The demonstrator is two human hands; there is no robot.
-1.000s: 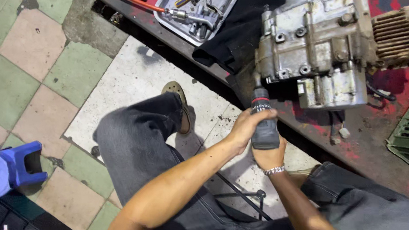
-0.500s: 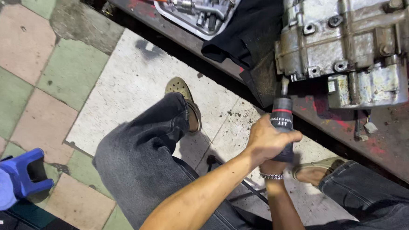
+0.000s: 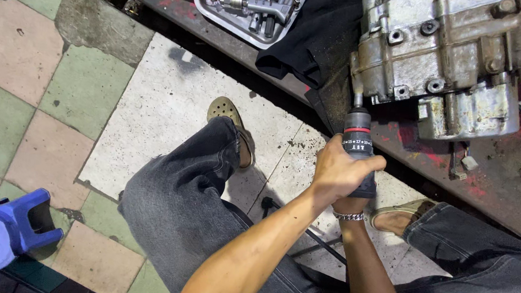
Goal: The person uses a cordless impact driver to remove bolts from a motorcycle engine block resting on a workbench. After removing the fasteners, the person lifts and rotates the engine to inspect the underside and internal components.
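Power driver (image 3: 358,151), black with red collar: both hands (image 3: 342,177) clenched around it, bit now brought up against grimy engine casing (image 3: 437,60), previously short of it.

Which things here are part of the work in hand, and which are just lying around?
In use:
power drill
engine casing
left hand
right hand

Lying about:
blue stool
metal tray with air tool
black cloth
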